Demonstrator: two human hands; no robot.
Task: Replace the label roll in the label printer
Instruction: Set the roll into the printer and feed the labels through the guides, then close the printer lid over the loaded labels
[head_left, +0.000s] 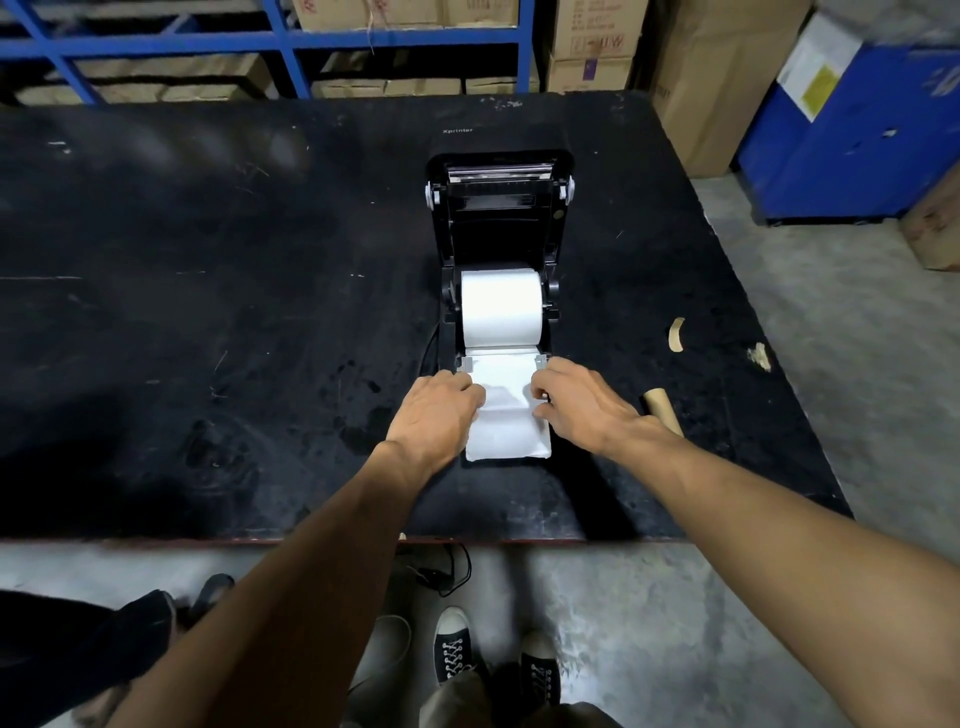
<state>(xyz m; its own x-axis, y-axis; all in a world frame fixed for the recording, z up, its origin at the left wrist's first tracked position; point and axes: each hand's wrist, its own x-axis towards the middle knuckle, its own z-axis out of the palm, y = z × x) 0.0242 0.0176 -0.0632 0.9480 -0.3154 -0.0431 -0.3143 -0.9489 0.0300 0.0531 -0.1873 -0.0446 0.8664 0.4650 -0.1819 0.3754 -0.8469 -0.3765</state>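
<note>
At the label printer's (500, 223) mouth, your left hand (436, 411) and right hand (584, 402) pinch the label strip (508, 434), their tips tucked from view.

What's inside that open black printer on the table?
A white label roll sits inside the label printer, its paper strip running out the front, where the left hand and right hand hold its edges. The roll hides the floor beneath it.

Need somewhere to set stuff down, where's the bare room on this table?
Widest bare patch: the table left of the label printer. A smaller one lies right of it, before the cardboard scrap. Crowded: in front of the printer, where the left hand and right hand pinch the label strip, and by the cardboard core.
</note>
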